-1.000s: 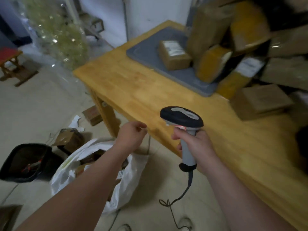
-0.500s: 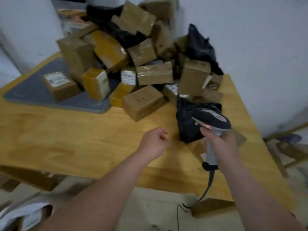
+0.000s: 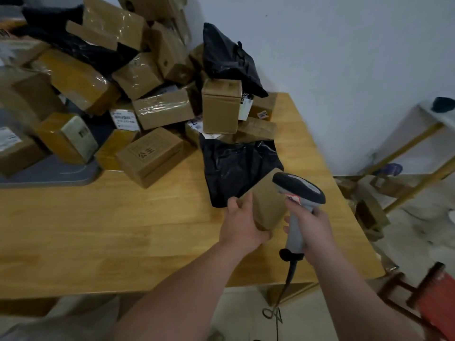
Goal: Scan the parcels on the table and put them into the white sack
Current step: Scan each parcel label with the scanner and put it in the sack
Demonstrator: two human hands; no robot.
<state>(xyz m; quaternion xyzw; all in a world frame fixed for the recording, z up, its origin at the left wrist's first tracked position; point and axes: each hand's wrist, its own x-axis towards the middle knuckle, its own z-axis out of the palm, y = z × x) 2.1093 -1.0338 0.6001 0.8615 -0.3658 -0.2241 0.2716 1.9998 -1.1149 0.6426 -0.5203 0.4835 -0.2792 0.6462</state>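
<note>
A heap of brown cardboard parcels (image 3: 157, 112) and black plastic mailers covers the back of the wooden table (image 3: 98, 230). My left hand (image 3: 242, 223) grips a small brown cardboard parcel (image 3: 267, 207) near the table's right front, beside a black mailer (image 3: 236, 168). My right hand (image 3: 311, 230) holds a grey and black handheld scanner (image 3: 299, 190) by its handle, its head just above and right of that parcel. A pale blurred edge of the white sack (image 3: 61, 321) shows at the bottom left.
A grey mat (image 3: 49, 173) lies under the left parcels. A red stool (image 3: 433, 299) stands at the right below the table. More boxes sit on the floor at right beside a yellow-framed rack (image 3: 406, 153). The scanner cable (image 3: 283, 303) hangs off the table's front edge.
My view swung from the sack on the floor up to the parcel heap. My left hand reached forward and took hold of the small brown parcel; the scanner moved in beside it.
</note>
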